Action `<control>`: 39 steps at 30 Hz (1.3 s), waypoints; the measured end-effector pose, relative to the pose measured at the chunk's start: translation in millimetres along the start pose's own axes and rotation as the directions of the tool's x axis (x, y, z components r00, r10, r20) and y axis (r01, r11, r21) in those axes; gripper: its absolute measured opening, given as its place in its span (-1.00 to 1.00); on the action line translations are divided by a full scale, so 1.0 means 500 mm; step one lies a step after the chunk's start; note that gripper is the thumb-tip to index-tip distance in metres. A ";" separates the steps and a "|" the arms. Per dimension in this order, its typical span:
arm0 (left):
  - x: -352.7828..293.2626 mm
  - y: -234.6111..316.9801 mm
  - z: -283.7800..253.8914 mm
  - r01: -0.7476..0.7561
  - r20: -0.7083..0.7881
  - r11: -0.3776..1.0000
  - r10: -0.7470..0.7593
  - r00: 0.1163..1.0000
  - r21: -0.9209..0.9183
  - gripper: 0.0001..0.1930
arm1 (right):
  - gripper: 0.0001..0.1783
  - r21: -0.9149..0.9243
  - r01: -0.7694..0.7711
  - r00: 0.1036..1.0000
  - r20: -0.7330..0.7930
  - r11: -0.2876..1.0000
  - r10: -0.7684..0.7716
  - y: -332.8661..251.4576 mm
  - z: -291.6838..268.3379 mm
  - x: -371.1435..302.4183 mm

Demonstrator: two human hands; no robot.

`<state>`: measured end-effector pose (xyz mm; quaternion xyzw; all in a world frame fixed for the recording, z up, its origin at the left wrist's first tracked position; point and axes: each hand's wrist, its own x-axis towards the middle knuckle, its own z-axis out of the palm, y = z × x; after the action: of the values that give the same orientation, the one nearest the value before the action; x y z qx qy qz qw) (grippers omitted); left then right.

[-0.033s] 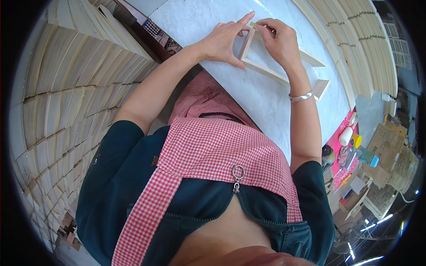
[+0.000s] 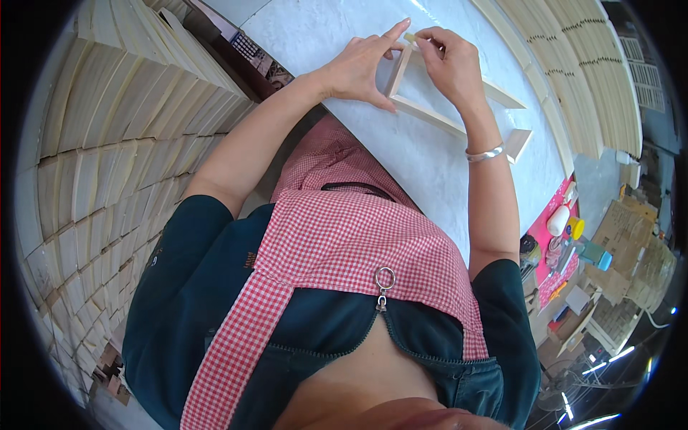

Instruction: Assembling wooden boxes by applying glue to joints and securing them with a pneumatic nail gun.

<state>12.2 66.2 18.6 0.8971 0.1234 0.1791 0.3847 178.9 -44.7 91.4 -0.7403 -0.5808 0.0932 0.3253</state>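
Observation:
A light wooden frame point(image 2: 430, 117) lies on the pale tabletop point(image 2: 308, 36), its short left side standing between my hands. My left hand point(image 2: 358, 70) spans that short side, the thumb at the near corner and fingers at the far corner, with the index finger stretched out past it. At the far left corner my right hand point(image 2: 451, 63) pinches a small yellowish piece point(image 2: 409, 38); its exact kind is too small to tell. Part of the frame's far side is hidden behind my right hand. Beyond my wrist, a short wooden piece point(image 2: 519, 145) is at the frame's right end.
Tall stacks of wooden strips point(image 2: 122, 100) rise on the left. More stacked strips point(image 2: 573, 64) line the table's far right side. A white bottle point(image 2: 558, 220), a yellow round item point(image 2: 575, 228) and a tape roll point(image 2: 529, 247) sit on a pink cloth point(image 2: 555, 197) at right.
Almost everything is still. The small yellowish piece and the fingertips of my right hand have shifted very slightly at the corner.

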 end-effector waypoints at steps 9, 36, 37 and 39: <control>-0.001 -0.019 0.012 -0.080 -0.057 0.995 0.083 0.995 0.064 0.44 | -0.86 0.004 0.135 0.974 0.185 0.991 -0.133 0.005 0.010 0.012; 0.035 -0.040 0.022 -0.143 0.001 0.978 0.145 0.989 0.153 0.08 | -0.91 -0.180 0.023 0.996 0.085 0.983 -0.007 -0.147 0.057 -0.180; 0.039 -0.009 0.001 -0.092 0.060 0.988 0.085 0.995 0.126 0.09 | -0.91 -0.170 -0.012 0.999 0.047 0.985 0.021 -0.140 0.058 -0.208; 0.032 0.008 -0.010 -0.038 0.096 0.994 0.028 0.995 0.103 0.09 | -0.90 -0.151 -0.067 0.998 -0.017 0.986 0.066 -0.103 0.037 -0.259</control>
<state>24.9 72.5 28.3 0.9253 0.0994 0.1360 0.3396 88.5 -151.5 76.4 -0.7825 -0.5592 0.0549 0.2682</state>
